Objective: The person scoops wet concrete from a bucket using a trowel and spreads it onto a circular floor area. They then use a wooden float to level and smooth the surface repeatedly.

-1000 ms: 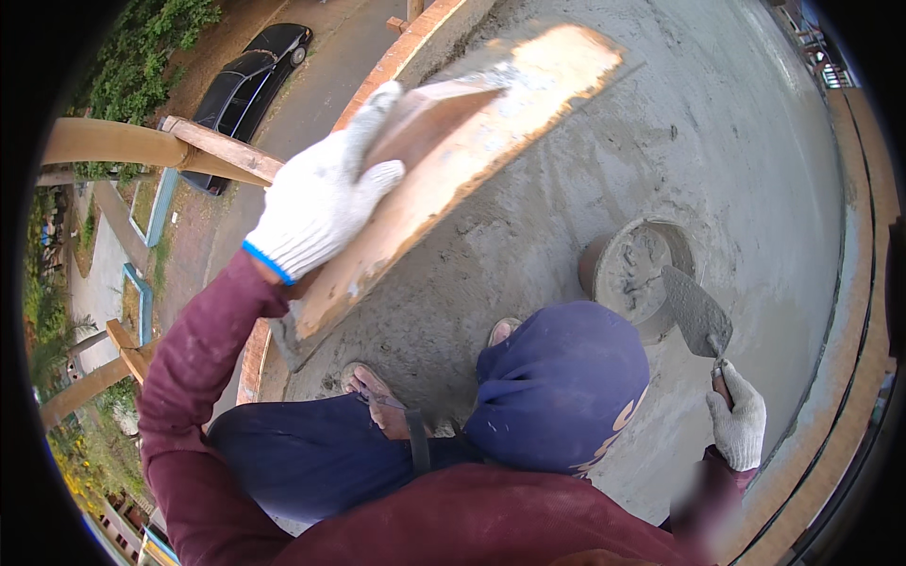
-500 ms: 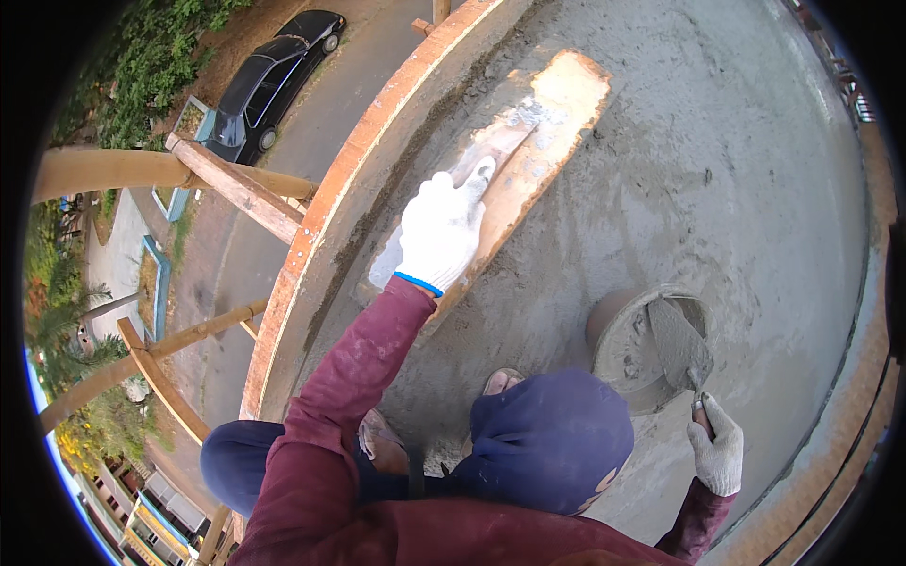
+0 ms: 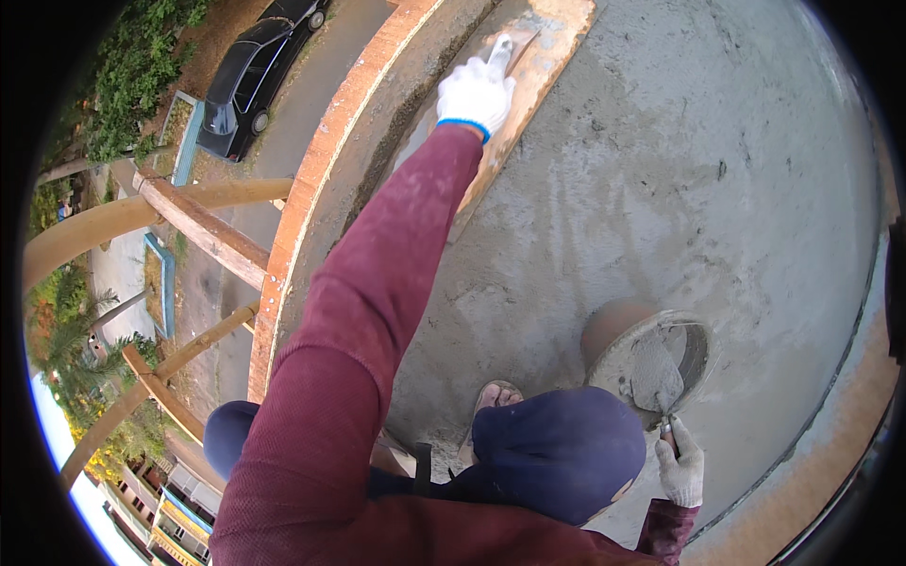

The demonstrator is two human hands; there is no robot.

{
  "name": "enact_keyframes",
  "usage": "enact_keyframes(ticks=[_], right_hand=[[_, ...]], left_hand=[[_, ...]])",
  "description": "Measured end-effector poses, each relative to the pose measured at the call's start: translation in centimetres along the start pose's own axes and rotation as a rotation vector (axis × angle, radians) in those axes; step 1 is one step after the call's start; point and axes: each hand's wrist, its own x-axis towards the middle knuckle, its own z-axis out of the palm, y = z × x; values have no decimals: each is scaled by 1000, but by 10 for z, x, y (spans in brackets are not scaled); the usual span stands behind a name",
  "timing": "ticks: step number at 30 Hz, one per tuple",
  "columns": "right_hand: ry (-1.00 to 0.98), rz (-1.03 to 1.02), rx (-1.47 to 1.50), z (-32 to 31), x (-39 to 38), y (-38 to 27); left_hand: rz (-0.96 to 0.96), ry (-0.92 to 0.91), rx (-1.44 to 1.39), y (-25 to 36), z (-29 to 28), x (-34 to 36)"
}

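My left hand [image 3: 477, 94], in a white glove with a blue cuff, is closed on the raised grip of a long wooden float [image 3: 545, 66]. Its arm is stretched far forward, and the cement-smeared float lies on the wet grey cement along the raised edge at the left. In my gloved right hand [image 3: 681, 464], at the lower right, is the handle of a pointing trowel [image 3: 656, 375]. The mortar-coated trowel blade is inside a bucket [image 3: 613, 335] that holds grey mortar and leans toward me.
A curved wooden form board [image 3: 307, 198] bounds the cement surface [image 3: 604, 217] on the left. Beyond it are bamboo poles [image 3: 212, 195], a drop to the street, and a parked black car [image 3: 250, 80]. My knees and sandalled foot [image 3: 491, 401] are close to the bucket.
My left hand has slid the float forward and to the right, farther from me. My right hand has shifted slightly left and down, and the trowel blade sits lower in the bucket.
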Motion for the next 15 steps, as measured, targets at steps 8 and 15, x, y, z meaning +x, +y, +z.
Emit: enact_keyframes(ticks=[8, 15], right_hand=[[21, 86, 295, 28, -7, 29], [-16, 199, 358, 42, 5, 23]], left_hand=[[-83, -116, 41, 1, -27, -56], [-43, -87, 64, -28, -18, -114]])
